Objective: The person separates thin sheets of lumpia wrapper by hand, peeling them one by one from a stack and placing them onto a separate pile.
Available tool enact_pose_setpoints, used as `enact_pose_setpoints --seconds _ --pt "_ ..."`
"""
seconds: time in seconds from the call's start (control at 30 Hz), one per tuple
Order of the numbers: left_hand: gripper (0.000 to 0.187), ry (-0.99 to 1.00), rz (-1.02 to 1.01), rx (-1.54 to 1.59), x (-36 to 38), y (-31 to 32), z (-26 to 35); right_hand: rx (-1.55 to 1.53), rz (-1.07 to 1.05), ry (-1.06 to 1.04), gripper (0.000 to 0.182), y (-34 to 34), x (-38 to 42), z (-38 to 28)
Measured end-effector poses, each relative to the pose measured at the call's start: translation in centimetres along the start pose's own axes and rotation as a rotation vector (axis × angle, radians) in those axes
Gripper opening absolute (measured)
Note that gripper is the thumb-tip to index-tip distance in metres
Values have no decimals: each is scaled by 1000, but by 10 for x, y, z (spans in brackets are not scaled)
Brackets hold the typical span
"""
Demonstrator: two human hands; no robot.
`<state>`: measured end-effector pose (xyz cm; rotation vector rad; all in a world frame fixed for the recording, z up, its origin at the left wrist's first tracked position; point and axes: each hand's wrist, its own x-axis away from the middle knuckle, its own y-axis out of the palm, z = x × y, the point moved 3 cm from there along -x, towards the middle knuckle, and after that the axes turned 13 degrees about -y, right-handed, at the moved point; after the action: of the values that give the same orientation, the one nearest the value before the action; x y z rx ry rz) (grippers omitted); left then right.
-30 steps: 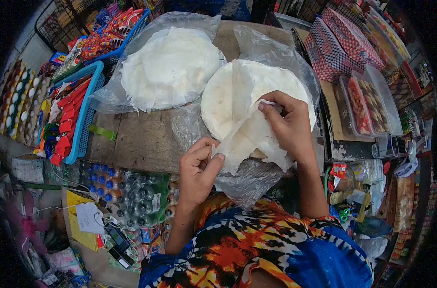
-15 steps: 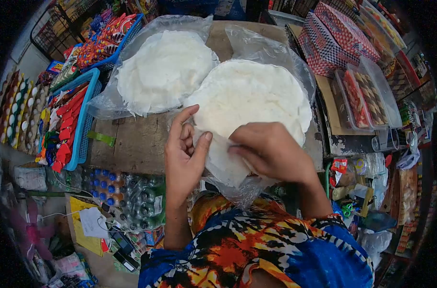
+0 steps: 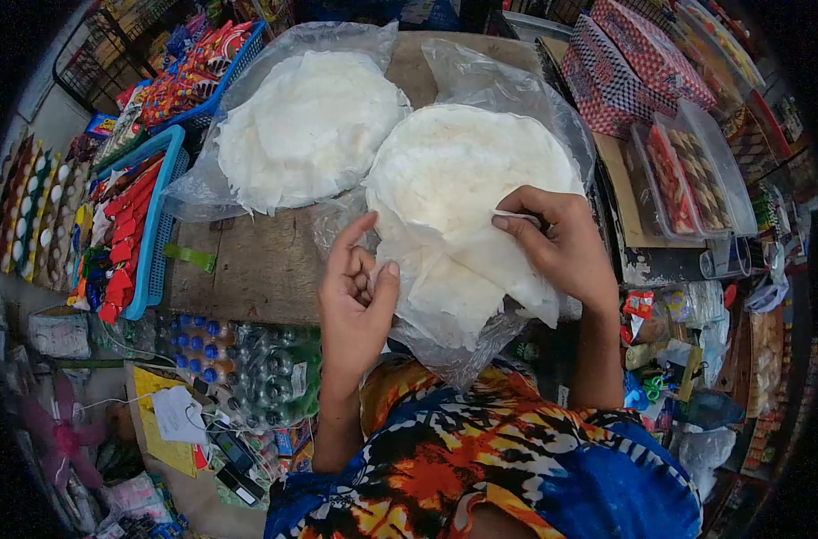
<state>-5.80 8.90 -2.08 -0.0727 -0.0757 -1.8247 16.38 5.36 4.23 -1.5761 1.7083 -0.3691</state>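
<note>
Two stacks of thin white round spring roll wrappers lie on plastic bags on a wooden table. My right hand pinches the edge of one wrapper between thumb and fingers. That wrapper is partly raised and creased, and its near edge hangs ragged over the plastic. Under it lies the right stack. Beside the stack's left edge is my left hand, index finger and thumb spread, the other fingers curled, with nothing visible in it. Farther left is the other stack, on its clear plastic bag.
Blue baskets of packets and egg trays stand left. To the right are checkered boxes and clear plastic tubs. Bottles sit below the wooden table, which has a green strip on it.
My right hand has moved right and slightly up, drawing the wrapper's edge along with it. My left hand has shifted slightly right and down, its index finger and thumb still apart.
</note>
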Motion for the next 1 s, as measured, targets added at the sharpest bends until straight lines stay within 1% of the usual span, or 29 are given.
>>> enact_pose_setpoints --seconds 0.07,0.13,0.17,0.23,0.27,0.33,0.4,0.43,0.5,0.53,0.6,0.63,0.7,0.73,0.8,0.83,0.87,0.9,0.93,1.0 --pt "51 -13 -15 -43 -2 3 -4 5 -7 -28 14 0 0 -4" --pt "35 15 -11 59 -1 12 -4 10 -17 -58 14 1 -1 -8" --pt "35 15 -10 61 -1 11 -3 -3 -15 -71 14 1 0 -10" --pt "22 -41 -36 -76 1 9 -2 -17 -14 -83 14 3 0 -14" --pt "22 -42 -35 -75 1 9 -3 -39 -29 -73 15 4 0 -16" --pt "16 -34 -23 -115 1 9 -5 -60 -45 -63 15 5 -1 -19" --pt "16 -43 -26 -98 3 10 -2 -28 -127 -114 16 8 -2 -22" --pt "16 -51 -30 -80 4 11 0 -30 -126 -113 16 10 -1 -22" --pt "16 -43 -35 -41 5 14 5 -27 -134 -206 18 15 -1 -23" --pt "16 -34 -40 -1 6 15 7 -29 -132 -205 18 18 -1 -20" --pt "17 -7 -38 11 6 17 8 -91 -90 -289 26 25 -1 -18" --pt "18 21 -35 25 6 17 9 -92 -87 -288 26 26 -1 -21" --pt "19 17 -49 -17 6 15 9 -143 -130 -284 34 28 -1 -27" --pt "20 13 -62 -55 5 15 9 -143 -129 -283 34 28 -1 -28" --pt "20 14 -62 -48 5 17 8 -117 -157 -319 39 30 -2 -31" --pt "20 15 -61 -40 5 17 7 -117 -157 -319 39 31 -2 -32" --pt "20 15 -61 -39 5 16 7 -132 -172 -290 36 32 -3 -31" --pt "20 10 -84 -76 5 15 7 -148 -186 -261 32 33 -4 -31" --pt "20 5 -105 -114 5 14 6 -147 -187 -261 32 34 -5 -29" --pt "19 8 -76 -80 3 15 5 -95 -70 -289 22 33 -5 -24"
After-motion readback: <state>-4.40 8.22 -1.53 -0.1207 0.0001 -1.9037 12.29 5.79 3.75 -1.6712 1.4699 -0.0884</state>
